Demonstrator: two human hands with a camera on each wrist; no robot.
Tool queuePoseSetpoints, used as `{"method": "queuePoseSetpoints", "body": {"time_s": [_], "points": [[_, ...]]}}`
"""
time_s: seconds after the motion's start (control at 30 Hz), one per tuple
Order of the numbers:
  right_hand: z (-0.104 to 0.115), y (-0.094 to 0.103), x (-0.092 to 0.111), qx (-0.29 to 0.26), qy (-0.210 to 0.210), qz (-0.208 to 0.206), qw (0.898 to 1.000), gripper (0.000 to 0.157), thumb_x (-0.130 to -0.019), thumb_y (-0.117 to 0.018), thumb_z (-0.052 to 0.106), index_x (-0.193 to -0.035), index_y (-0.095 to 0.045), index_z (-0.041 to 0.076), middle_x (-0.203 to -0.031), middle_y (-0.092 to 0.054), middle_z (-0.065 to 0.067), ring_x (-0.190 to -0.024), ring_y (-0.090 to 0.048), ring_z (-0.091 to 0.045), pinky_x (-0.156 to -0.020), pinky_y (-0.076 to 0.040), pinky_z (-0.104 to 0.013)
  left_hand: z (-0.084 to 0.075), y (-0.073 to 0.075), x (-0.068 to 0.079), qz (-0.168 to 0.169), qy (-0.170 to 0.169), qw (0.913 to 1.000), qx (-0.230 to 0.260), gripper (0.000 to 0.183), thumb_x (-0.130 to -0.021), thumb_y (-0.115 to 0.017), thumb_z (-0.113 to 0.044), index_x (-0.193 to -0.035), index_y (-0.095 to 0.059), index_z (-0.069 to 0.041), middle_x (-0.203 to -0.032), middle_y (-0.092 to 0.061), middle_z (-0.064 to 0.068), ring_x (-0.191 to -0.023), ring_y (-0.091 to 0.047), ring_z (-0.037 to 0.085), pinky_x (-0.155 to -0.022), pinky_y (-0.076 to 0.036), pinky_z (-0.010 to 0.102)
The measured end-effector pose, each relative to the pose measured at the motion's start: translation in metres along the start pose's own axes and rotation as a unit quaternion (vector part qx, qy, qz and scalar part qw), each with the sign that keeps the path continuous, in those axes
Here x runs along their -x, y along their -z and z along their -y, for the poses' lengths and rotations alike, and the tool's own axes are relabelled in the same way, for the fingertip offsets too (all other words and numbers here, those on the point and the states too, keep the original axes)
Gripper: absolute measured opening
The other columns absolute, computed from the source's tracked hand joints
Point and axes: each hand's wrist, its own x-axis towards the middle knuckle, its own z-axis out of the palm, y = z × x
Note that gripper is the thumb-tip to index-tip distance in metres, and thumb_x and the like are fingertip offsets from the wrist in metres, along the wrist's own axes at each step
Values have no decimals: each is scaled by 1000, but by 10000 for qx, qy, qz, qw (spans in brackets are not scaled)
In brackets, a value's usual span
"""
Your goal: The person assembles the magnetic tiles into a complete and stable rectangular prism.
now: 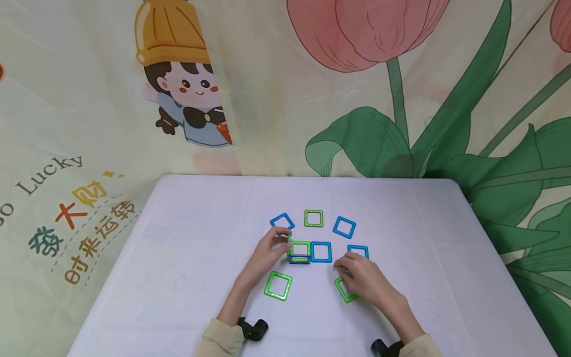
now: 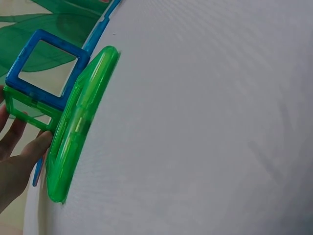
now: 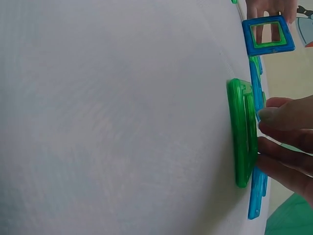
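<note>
My left hand [image 1: 269,250] pinches a green square magnetic tile [image 2: 34,113] that stands upright at the left side of a small build. In the build, a green tile [image 1: 300,244] lies flat. A blue tile [image 2: 19,63] stands upright along its near edge, and another blue tile [image 1: 321,260] lies flat against its right side. With fingers bent and nothing visible between them, my right hand [image 1: 368,278] hovers right of the build. It partly covers a loose green tile [image 1: 347,297] and a loose blue tile [image 1: 358,247].
Behind the build lie a blue tile [image 1: 282,216], a green tile [image 1: 314,211] and another blue tile [image 1: 344,227]. Another green tile [image 1: 278,285] lies in front, at left. All rest on a white-covered table [image 1: 178,238] before a printed backdrop [image 1: 267,99].
</note>
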Motion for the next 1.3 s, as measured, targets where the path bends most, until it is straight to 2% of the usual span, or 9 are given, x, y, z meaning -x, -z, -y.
{"method": "queuePoseSetpoints", "body": {"time_s": [0.33, 0.63, 0.93, 1.13, 1.3], "points": [[-2, 0, 4, 158, 132, 93, 9997, 17, -83, -82, 3, -96, -80, 14, -95, -72, 4, -85, -62, -9, -73, -56, -25, -1, 0, 1, 7, 54, 10000, -15, 37, -98, -69, -19, -134, -59, -19, -141, -60, 4, -135, -54, 27, -116, -37, 56], [-3, -1, 7, 304, 313, 149, 9989, 23, -78, -80, -4, -94, -80, 13, -95, -71, 3, -87, -61, -11, -73, -56, -26, 1, 1, 0, 7, 69, 10000, 6, 37, -98, -69, -20, -134, -58, -18, -142, -59, 4, -135, -54, 27, -115, -38, 56], [-7, -6, 7, 513, 602, -88, 9968, 23, -77, -80, -3, -92, -79, 13, -93, -70, 3, -86, -62, -12, -71, -57, -26, 1, -1, 1, 37, 64, 9999, 72, 37, -98, -69, -19, -134, -58, -18, -141, -59, 4, -134, -54, 27, -115, -38, 56], [-7, -7, 6, 643, 561, -115, 9963, 21, -79, -82, 0, -96, -80, 12, -94, -69, 2, -86, -62, -13, -73, -58, -28, -1, -1, 2, 21, 58, 10000, 47, 36, -98, -68, -18, -133, -58, -18, -141, -59, 5, -133, -54, 27, -114, -39, 56], [-5, -6, 3, 634, 431, -59, 9970, 21, -81, -83, 3, -100, -81, 12, -92, -66, 2, -81, -56, -10, -70, -55, -25, -2, -2, 2, -9, 43, 10000, 7, 37, -98, -68, -17, -134, -58, -18, -141, -59, 5, -133, -54, 27, -115, -39, 55]]}}
